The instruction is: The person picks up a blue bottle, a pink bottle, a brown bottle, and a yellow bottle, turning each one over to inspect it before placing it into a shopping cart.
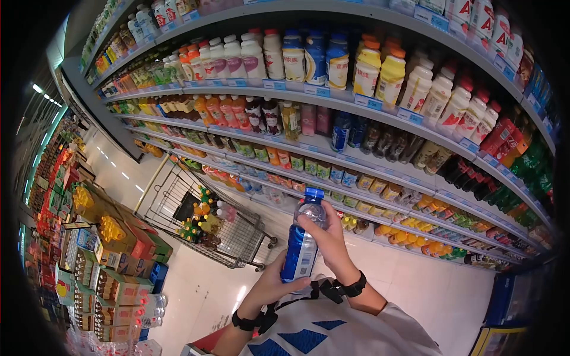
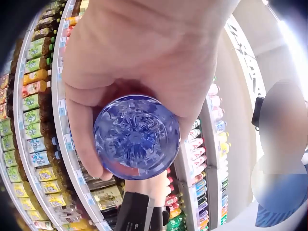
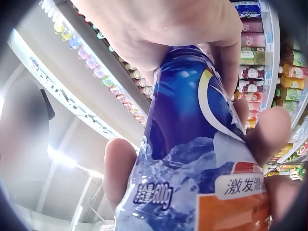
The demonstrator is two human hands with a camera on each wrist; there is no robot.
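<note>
Before the shelves (image 1: 380, 107), blue bottle (image 1: 301, 240) upright, cap up, both hands' grip curled round it: left hand (image 1: 270, 288) low, right hand (image 1: 326, 234) high.

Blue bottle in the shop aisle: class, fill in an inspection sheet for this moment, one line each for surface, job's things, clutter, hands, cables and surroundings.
Surface: pale tiled floor; no table seen.
Job's things: blue bottle, upright, blue cap on, held in front of the shelves.
Clutter: wire trolley loaded with bottles; stacked boxes on the left side of the aisle.
Hands: left hand grips the bottle's base; right hand holds its upper part near the cap.
Cables: nothing seen; only black wrist straps.
Surroundings: long shelves filled with drink bottles, with price labels along the edges.
</note>
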